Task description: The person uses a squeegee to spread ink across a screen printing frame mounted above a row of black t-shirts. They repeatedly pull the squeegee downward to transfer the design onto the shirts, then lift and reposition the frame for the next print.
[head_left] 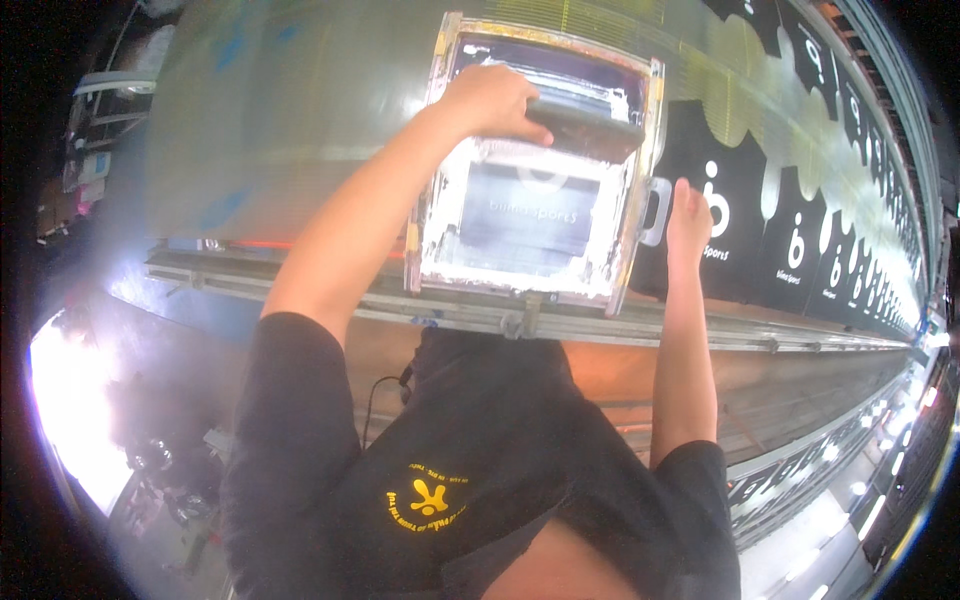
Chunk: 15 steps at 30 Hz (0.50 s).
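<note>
A screen-printing frame (421,262) with worn, ink-smeared edges lies on the long table in front of me. My left hand (490,103) is closed over the left part of a squeegee (590,136), a dark bar lying crosswise inside the frame. White ink streaks the mesh behind the bar and along the frame's inner sides. Nearer me, a pale printed design shows through the mesh. A light grey handle (655,212) sticks out from the frame's right side. Just right of it, apart from it, my right hand (690,222) is loosely closed, thumb up, with nothing visible in it.
Black fabric pieces with white prints (797,245) lie in a row along the table to the right. A metal rail (720,325) runs along the table's near edge, with a clamp-like stop (520,320) below the frame. Bright light glares at the far left.
</note>
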{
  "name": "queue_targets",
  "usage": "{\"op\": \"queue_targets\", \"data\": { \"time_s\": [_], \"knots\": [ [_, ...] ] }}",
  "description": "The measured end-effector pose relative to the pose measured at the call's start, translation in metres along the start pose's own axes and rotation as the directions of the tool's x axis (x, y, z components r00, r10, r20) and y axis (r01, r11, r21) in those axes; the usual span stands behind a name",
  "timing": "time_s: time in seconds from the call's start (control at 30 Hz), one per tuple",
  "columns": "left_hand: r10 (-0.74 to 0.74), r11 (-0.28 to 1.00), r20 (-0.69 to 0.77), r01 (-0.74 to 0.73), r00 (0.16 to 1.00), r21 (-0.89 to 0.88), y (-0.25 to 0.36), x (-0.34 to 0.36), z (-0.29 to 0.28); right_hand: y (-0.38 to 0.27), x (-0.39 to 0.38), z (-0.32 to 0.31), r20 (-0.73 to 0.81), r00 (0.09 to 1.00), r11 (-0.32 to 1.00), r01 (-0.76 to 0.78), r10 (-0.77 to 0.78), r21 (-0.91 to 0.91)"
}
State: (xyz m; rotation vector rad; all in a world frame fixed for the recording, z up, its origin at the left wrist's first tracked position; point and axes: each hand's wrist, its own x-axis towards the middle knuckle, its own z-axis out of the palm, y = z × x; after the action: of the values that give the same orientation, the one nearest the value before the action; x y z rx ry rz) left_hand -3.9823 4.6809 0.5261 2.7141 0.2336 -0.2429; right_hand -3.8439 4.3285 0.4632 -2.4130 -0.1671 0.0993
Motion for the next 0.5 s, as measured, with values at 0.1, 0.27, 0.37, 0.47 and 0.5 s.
{"op": "queue_targets", "data": {
  "time_s": [0.1,0.27,0.37,0.47,0.5],
  "knots": [
    [0.04,0.999,-0.069,-0.038,0.997,0.032,-0.012,0.039,-0.023,0.016,0.003,0.01,0.027,0.999,0.999,0.044,-0.044,-0.015],
    [0.027,0.996,-0.167,-0.012,0.986,0.088,-0.04,0.067,0.0,0.003,0.005,0.028,0.377,0.906,0.868,-0.336,0.192,0.365],
    [-0.029,0.997,-0.068,0.024,0.997,-0.078,-0.032,0.053,0.003,0.0,0.009,0.012,0.452,0.866,0.799,-0.421,0.214,0.429],
    [-0.035,0.996,-0.123,0.024,0.992,-0.089,-0.018,0.018,0.011,-0.023,0.0,0.001,0.4,0.89,0.796,-0.401,0.22,0.453],
    [-0.008,0.994,-0.183,-0.012,0.983,-0.111,-0.014,0.0,0.023,-0.03,0.0,-0.001,0.388,0.896,0.8,-0.389,0.214,0.456]
  ]
}}
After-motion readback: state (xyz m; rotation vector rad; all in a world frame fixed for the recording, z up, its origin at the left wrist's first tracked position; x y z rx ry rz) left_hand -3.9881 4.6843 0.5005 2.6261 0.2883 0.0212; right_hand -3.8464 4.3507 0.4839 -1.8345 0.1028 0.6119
